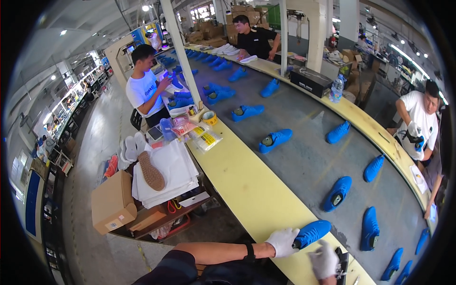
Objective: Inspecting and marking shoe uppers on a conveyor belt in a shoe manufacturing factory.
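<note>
My left hand, in a white glove, holds a blue lace-up shoe by its heel end. The shoe lies over the inner edge of the pale yellow ledge, its toe pointing to the far right. A dark insert shows at its opening. My right hand, also gloved in white, is just nearer than the shoe and smeared by motion, so its fingers cannot be read. Close beside it is a dark object, partly covered, whose kind I cannot make out.
Several blue shoes stand spread over the grey conveyor belt. At left are a cardboard box, white sheets with a brown sole, and yellow tape. A water bottle stands across the belt. Several people work around it.
</note>
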{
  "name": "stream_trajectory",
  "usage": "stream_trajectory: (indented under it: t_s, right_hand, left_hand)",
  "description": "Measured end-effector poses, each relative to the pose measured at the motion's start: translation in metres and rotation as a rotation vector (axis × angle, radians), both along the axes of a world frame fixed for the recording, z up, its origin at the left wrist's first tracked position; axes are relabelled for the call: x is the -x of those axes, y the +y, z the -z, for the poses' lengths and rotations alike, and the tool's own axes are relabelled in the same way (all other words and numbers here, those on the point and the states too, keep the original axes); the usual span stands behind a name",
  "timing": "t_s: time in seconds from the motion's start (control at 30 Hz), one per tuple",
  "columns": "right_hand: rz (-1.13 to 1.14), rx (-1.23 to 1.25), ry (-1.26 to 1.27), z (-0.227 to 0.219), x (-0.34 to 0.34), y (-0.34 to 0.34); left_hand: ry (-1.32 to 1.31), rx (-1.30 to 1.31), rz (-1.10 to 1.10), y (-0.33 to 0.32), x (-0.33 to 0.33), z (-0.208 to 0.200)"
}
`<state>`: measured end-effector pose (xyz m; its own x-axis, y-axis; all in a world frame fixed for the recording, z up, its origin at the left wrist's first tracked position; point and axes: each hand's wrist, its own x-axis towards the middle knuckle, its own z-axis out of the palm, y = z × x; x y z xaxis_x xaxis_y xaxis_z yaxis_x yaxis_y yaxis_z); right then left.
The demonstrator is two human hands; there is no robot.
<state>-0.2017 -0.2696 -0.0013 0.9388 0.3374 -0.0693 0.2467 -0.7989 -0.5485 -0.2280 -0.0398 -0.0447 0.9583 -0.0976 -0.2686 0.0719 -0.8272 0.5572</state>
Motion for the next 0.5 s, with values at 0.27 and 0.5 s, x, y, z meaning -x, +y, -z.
stream_trajectory:
  t_s: [0.27, 0.5]
  right_hand:
    - [-0.483, 0.207, -0.085, -0.013, -0.030, 0.067]
    - [-0.651, 0.630, 0.022, -0.017, -0.055, 0.090]
  left_hand:
    - [-0.012, 0.235, -0.087, 0.002, 0.010, -0.003]
    - [-0.018, 0.204, -0.096, -0.009, 0.010, 0.006]
